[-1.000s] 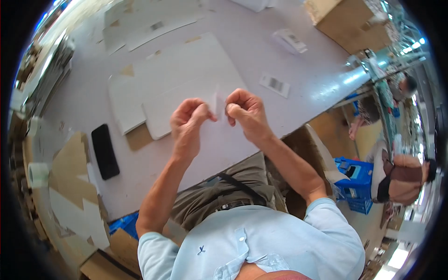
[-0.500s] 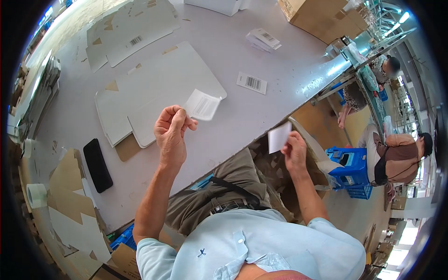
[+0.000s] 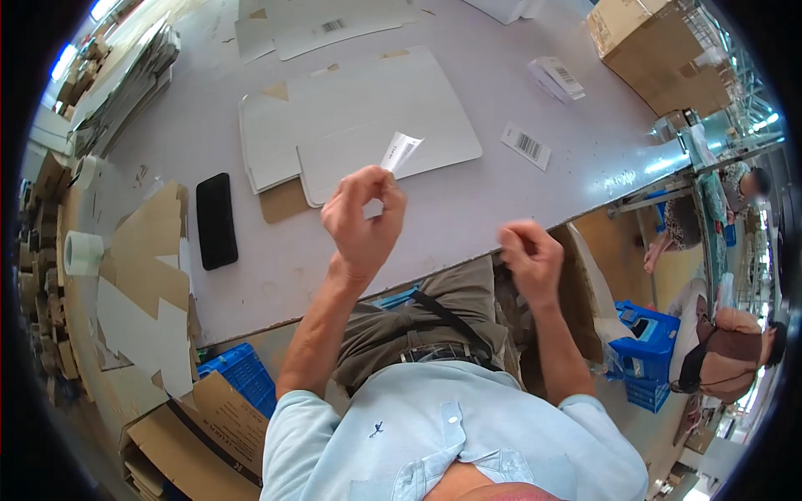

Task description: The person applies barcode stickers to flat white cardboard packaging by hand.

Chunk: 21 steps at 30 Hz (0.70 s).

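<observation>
My left hand (image 3: 366, 219) is raised over the table edge, thumb and finger pinching a curled white barcode label (image 3: 401, 152) by its lower end. Small print shows on the label's face. Under it lies a flat grey-white cardboard piece (image 3: 376, 113) with a barely visible seam and torn brown patches. My right hand (image 3: 532, 257) hovers at the table's front edge, fingers curled closed and slightly blurred, with no paper showing in them. Another barcode label (image 3: 526, 146) lies flat on the table, and a small stack of labels (image 3: 557, 79) sits farther back.
A black phone (image 3: 217, 221) lies left on the table (image 3: 451, 209). Tape rolls (image 3: 83, 253) and torn cardboard (image 3: 146, 250) are at the left edge. A brown carton (image 3: 660, 54) stands back right. Blue crates (image 3: 643, 342) and a seated person (image 3: 727, 355) are at right.
The white paper in my right hand is gone from its fingers. My left hand has turned, and its label now stands curled and tilted. The view has shifted, moving the table items rightward.
</observation>
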Available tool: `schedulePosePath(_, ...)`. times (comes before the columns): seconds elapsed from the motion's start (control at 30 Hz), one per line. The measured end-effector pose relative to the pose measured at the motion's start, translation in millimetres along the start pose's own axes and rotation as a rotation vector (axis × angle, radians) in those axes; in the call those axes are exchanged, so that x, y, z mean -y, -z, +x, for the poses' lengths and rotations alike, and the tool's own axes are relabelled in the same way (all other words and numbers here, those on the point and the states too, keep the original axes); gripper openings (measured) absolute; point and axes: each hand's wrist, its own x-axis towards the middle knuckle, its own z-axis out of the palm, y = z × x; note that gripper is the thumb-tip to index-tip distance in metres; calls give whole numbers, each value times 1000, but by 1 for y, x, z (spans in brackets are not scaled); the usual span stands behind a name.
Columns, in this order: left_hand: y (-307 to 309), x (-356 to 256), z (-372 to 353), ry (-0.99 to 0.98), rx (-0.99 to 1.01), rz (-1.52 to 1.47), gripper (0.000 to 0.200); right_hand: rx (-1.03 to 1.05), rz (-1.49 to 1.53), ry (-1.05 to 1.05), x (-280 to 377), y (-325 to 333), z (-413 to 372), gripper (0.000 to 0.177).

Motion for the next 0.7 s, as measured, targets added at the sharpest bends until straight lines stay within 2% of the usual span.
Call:
schedulePosePath(0.03, 2, -2, 3, -207, 6, 175, 19, 76, 36, 83, 13, -26, 13, 12)
schedulePosePath(0.07, 4, -3, 5, -210, -2, 188, 19, 109, 132, 69, 27, -51, 23, 14)
schedulePosePath(0.13, 10, -5, 8, -373, 31, 291, 23, 158, 236, 59, 48, -89, 41, 15)
schedulePosePath(0.2, 16, -5, 7, -352, 48, 320, 19, 185, 266, 32, 59, -114, 54, 17)
schedulePosePath(0.3, 25, 0, 8, -446, 160, 382, 14, 196, 366, 11, 55, -132, 62, 18)
schedulePosePath(0.47, 42, 4, 3, -487, 308, 403, 16, 257, 316, -25, 40, -123, 71, 22)
schedulePosePath(0.53, 59, 3, -4, -240, 241, 247, 20, 308, 175, -25, 35, -113, 71, 22)
schedulePosePath(0.57, 64, 2, -9, 6, 167, 205, 22, 305, 177, -29, 34, -108, 73, 22)
schedulePosePath(0.6, 67, 2, -1, 8, 174, 204, 22, 337, 135, 40, 34, -102, 74, 22)
schedulePosePath(0.67, 74, 0, 19, 451, 156, 90, 22, 371, 91, 101, 34, -93, 77, 22)
schedulePosePath(0.7, 76, 6, 23, 639, 219, 9, 24, 418, 61, 160, 34, -89, 81, 23)
